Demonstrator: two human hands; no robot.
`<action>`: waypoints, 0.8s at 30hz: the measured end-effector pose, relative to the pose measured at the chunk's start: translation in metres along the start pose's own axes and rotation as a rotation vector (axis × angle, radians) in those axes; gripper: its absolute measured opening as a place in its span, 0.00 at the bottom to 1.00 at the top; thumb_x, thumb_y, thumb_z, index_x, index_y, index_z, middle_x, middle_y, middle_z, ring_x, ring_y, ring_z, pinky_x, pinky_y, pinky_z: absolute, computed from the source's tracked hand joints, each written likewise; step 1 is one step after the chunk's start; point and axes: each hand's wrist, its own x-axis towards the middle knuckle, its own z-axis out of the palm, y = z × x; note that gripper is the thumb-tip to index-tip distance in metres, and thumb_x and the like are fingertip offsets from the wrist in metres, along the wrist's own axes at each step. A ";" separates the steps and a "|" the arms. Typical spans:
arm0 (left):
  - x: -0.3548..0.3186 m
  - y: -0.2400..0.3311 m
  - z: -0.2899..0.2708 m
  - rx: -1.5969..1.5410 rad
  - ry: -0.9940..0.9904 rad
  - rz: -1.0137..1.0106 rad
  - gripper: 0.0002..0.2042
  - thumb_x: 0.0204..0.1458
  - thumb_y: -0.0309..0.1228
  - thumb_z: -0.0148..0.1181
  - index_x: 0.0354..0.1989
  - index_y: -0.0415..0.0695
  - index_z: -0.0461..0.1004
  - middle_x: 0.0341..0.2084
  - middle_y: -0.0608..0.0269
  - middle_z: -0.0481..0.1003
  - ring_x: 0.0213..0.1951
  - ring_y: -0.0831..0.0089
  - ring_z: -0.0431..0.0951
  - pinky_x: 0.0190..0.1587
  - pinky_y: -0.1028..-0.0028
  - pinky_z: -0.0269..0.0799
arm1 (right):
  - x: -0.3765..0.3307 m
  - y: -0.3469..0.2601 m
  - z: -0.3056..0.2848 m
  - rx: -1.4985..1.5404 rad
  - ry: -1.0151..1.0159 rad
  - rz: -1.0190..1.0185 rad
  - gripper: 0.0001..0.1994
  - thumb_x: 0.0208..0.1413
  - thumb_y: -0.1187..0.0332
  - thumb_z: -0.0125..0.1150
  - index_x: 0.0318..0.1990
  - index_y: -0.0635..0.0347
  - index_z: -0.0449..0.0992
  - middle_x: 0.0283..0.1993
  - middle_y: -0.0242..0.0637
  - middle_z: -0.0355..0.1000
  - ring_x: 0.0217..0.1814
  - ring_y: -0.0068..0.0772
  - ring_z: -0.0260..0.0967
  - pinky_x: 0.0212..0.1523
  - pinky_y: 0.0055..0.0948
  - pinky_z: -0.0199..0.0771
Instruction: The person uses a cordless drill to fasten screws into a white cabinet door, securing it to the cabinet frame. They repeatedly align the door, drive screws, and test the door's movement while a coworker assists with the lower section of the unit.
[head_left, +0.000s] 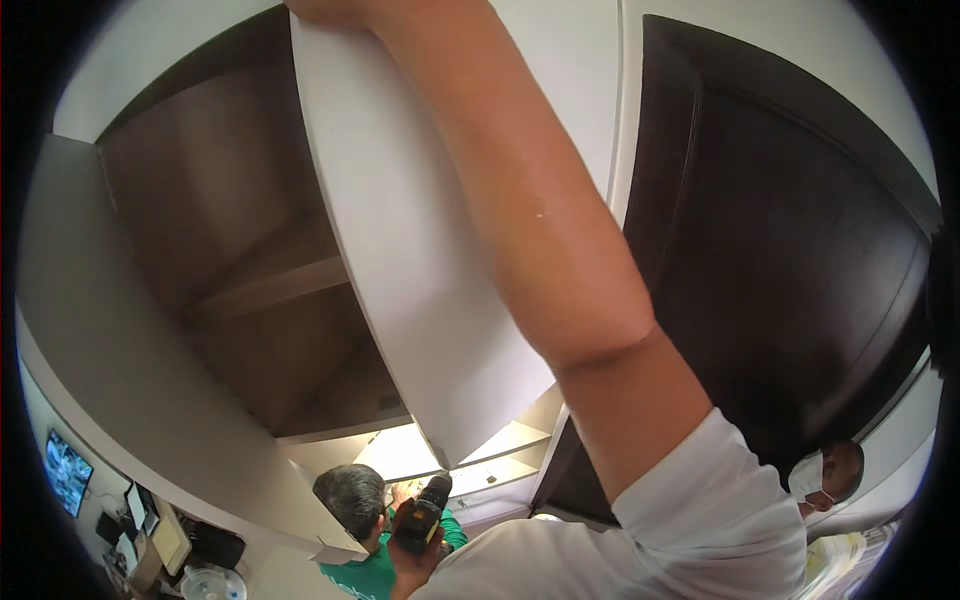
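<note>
My right arm is raised across the view, its hand (328, 10) at the top edge of a white upright cabinet panel (390, 230). The fingers there are cut off by the frame, so I cannot tell whether they grip the panel. Low in the middle, my left hand (410, 560) is closed around a black cordless drill (425, 515) with a yellowish mark. The drill's front end tilts up beside the panel's lower tip. Left of the panel, an open dark brown cabinet (220, 200) has a shelf strip (270, 288) inside.
A person in green (350, 505) is close by the drill, facing lit shelves (490, 475). At the right, a person in a white mask (828, 475) stands below a dark cabinet interior (790, 250). A screen (68, 472) and a clear plastic container (213, 584) are at lower left.
</note>
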 end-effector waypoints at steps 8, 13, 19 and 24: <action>0.008 0.003 -0.013 -0.304 0.044 -0.107 0.40 0.46 0.19 0.73 0.70 0.38 0.62 0.61 0.52 0.71 0.63 0.62 0.73 0.65 0.62 0.69 | -0.004 0.004 -0.006 0.031 0.103 -0.048 0.21 0.63 0.57 0.55 0.31 0.68 0.84 0.31 0.53 0.81 0.34 0.53 0.79 0.45 0.47 0.74; 0.009 -0.020 -0.028 -0.073 0.023 -0.076 0.40 0.45 0.17 0.73 0.70 0.37 0.62 0.60 0.53 0.72 0.61 0.63 0.73 0.65 0.64 0.68 | 0.001 0.004 0.009 0.043 0.175 -0.080 0.21 0.63 0.57 0.56 0.30 0.68 0.83 0.30 0.52 0.81 0.34 0.52 0.79 0.44 0.47 0.74; 0.001 0.008 -0.007 -0.098 0.032 -0.035 0.39 0.47 0.17 0.72 0.69 0.36 0.61 0.60 0.53 0.72 0.60 0.64 0.74 0.64 0.66 0.69 | -0.006 0.000 -0.019 0.093 0.027 -0.069 0.20 0.63 0.58 0.57 0.29 0.68 0.83 0.27 0.50 0.80 0.32 0.49 0.78 0.44 0.45 0.74; -0.016 -0.002 -0.005 -0.174 0.042 -0.163 0.38 0.48 0.19 0.73 0.69 0.36 0.62 0.58 0.53 0.73 0.57 0.65 0.76 0.61 0.67 0.71 | -0.002 0.002 -0.016 0.113 0.013 -0.057 0.20 0.62 0.59 0.57 0.30 0.68 0.83 0.28 0.51 0.80 0.31 0.50 0.77 0.45 0.47 0.74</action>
